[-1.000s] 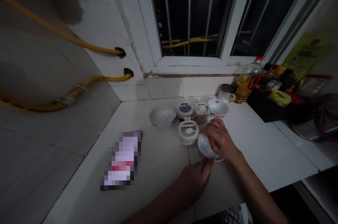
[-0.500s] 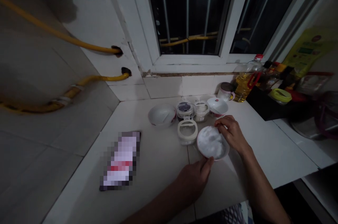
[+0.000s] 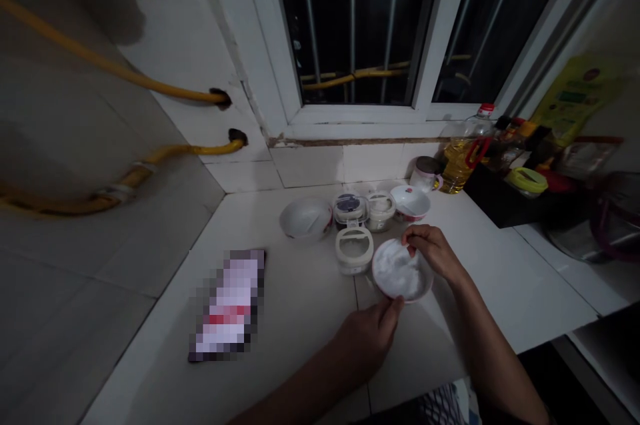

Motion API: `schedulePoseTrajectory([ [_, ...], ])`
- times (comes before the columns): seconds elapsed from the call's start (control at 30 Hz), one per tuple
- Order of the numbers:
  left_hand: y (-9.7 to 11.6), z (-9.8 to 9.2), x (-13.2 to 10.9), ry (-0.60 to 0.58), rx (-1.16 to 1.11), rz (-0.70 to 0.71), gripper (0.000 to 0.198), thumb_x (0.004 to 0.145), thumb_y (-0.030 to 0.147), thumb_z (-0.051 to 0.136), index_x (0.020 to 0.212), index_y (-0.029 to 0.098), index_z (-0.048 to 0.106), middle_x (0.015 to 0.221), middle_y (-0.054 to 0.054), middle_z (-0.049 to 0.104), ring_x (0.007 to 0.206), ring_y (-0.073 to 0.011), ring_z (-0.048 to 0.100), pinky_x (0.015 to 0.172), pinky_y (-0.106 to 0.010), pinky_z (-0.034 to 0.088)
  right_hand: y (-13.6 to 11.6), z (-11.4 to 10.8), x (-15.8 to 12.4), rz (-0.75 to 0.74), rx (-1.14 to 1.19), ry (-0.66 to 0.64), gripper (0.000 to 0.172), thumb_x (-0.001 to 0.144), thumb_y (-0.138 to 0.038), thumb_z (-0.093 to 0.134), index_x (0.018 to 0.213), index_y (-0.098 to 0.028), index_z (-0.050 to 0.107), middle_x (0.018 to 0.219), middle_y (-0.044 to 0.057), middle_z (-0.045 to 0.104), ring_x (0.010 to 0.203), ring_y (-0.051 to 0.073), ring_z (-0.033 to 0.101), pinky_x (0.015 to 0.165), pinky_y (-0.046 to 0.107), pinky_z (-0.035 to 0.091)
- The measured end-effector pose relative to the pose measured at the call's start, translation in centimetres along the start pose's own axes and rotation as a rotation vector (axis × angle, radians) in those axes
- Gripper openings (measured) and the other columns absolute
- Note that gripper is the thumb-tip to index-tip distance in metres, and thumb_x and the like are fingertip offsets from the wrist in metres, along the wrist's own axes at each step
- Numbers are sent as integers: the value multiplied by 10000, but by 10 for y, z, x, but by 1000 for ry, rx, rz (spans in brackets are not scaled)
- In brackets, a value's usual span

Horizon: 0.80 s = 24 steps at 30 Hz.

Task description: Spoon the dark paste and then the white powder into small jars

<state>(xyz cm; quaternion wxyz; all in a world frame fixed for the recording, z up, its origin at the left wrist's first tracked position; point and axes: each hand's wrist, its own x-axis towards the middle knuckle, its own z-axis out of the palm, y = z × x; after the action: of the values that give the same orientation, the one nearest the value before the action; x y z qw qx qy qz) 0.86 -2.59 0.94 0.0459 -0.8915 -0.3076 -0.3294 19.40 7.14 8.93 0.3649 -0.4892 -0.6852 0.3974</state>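
Note:
A bowl [image 3: 399, 271] with white, powdery or foamy stuff inside stands on the white tiled counter, right of centre. My left hand [image 3: 373, 335] pinches the near rim of this bowl between thumb and fingers. Over the bowl's far right edge is my right hand [image 3: 431, 250], its fingers closed together and pointing down at the white contents. Whatever those fingers hold is too small or hidden to make out. Just left of the bowl sits a clear container with a white-framed lid [image 3: 354, 250].
Behind are a larger white bowl [image 3: 306, 219], two lidded containers [image 3: 350, 207] [image 3: 381, 210], a small bowl [image 3: 411, 202] and a mug [image 3: 425, 175]. An oil bottle [image 3: 457, 161] stands at the back right, beside a black tray [image 3: 493, 201]. A blurred-out flat object [image 3: 229, 305] lies left.
My right hand has shifted slightly left and further over the bowl, and the white contents look a little rearranged. My left hand keeps its grip on the rim.

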Motion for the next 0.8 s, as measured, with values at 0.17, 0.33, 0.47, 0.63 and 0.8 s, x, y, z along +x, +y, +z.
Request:
schedulePoseTrajectory([
  [0.17, 0, 0, -1, 9, -11, -4, 339, 951, 116, 292, 1242, 54, 456, 967, -167, 703, 737, -198, 715, 589, -284, 607, -2, -6, 2, 51, 125, 70, 137, 649, -245, 502, 617, -185, 622, 448, -39, 488, 504, 133, 447, 567, 268, 328],
  [0.33, 0, 2, -3, -7, 4, -16, 364, 942, 104, 296, 1275, 62, 436, 982, -177, 701, 756, -209, 719, 585, -288, 605, -8, -11, 1, 96, 255, 108, 120, 602, -238, 525, 579, -176, 625, 435, -30, 506, 481, 132, 453, 575, 283, 345],
  [0.47, 0, 1, -2, -5, -3, 4, 366, 945, 106, 300, 1282, 51, 433, 1005, -187, 696, 770, -209, 719, 584, -285, 605, -6, -12, 3, 125, 322, 168, 110, 585, -219, 526, 567, -177, 627, 426, -23, 511, 472, 138, 457, 580, 292, 363],
  [0.63, 0, 2, -3, -1, -4, 0, 339, 952, 107, 300, 1239, 33, 464, 990, -180, 700, 766, -207, 718, 580, -286, 606, -1, -8, 5, 136, 399, 190, 93, 576, -198, 536, 573, -174, 626, 437, -17, 521, 484, 138, 457, 581, 287, 373],
  [0.8, -1, 5, -5, -34, -2, -11, 354, 946, 109, 313, 1265, 53, 455, 1025, -176, 693, 796, -199, 715, 624, -283, 607, -5, 5, 2, -16, 364, 233, 97, 711, -243, 552, 702, -180, 625, 486, -25, 539, 548, 149, 507, 670, 298, 416],
])
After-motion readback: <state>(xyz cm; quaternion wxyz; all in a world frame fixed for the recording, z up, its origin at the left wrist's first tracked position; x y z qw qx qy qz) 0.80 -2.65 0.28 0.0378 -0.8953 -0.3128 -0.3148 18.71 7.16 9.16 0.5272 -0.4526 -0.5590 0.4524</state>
